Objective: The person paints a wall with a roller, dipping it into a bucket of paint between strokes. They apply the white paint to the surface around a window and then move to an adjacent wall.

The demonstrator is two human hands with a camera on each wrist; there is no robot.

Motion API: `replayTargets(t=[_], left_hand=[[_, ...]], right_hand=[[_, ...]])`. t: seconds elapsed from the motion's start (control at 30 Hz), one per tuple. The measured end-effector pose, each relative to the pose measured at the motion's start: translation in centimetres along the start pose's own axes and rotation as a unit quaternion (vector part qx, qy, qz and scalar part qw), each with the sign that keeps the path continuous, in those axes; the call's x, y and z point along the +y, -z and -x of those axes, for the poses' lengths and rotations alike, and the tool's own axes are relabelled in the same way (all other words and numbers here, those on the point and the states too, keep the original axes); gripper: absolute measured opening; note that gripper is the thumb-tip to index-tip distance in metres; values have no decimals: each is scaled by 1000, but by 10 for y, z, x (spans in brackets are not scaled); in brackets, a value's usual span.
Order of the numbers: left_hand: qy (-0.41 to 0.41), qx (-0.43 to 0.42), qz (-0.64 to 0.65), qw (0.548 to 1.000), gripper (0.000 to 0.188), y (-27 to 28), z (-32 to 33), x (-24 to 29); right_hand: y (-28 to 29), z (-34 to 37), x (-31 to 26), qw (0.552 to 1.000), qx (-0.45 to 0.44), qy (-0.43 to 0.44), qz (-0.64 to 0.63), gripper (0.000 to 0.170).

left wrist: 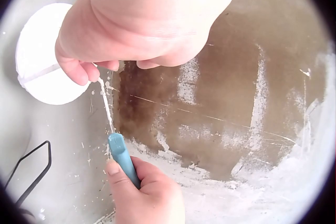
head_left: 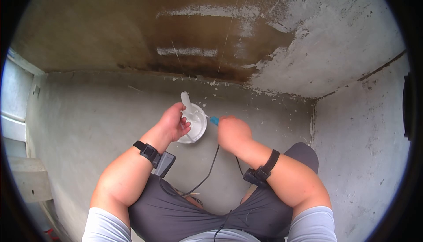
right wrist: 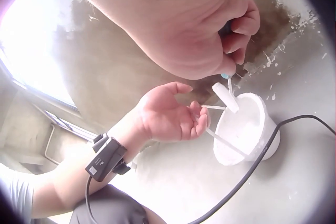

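My left hand (head_left: 174,123) holds the thin bail of a small white bucket (right wrist: 265,145), its fingers curled about it. The bucket's inside is coated white. My right hand (head_left: 234,132) grips the blue handle (left wrist: 123,157) of a small paint roller, thumb along its side. From that handle a thin, white-smeared rod (left wrist: 106,106) runs toward the bucket. The white roller sleeve (right wrist: 226,97) lies over the bucket's rim, close to my left fingers. In the left wrist view the sleeve is hidden behind the left hand.
Ahead stands a brown-stained wall (head_left: 198,35) with scraped white patches. Pale flecks dot the grey floor (head_left: 101,109) along its foot. A black cable (head_left: 211,169) loops between the wrist cameras, passing in front of the bucket in the right wrist view. A grey wall (head_left: 357,140) rises at right.
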State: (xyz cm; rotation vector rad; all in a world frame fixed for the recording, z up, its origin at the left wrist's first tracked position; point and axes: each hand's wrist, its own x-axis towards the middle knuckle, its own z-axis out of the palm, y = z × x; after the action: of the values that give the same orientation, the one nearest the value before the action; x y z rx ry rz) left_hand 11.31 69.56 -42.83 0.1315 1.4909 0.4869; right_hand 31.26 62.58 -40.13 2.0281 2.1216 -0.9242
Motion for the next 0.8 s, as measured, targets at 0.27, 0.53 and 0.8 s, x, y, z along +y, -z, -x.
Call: replayTargets(t=[0.27, 0.53, 0.8], left_hand=[[1, -5, 2, 1000, 25, 2, -4, -1], [6, -9, -4, 1000, 31, -2, -2, -4], [1, -32, -29, 999, 30, 0, -7, -5]], right_hand=[[16, 21, -11, 1000, -20, -6, 6, 25], [9, 21, -11, 998, -62, -25, 12, 26], [5, 4, -8, 995, -100, -30, -4, 26]])
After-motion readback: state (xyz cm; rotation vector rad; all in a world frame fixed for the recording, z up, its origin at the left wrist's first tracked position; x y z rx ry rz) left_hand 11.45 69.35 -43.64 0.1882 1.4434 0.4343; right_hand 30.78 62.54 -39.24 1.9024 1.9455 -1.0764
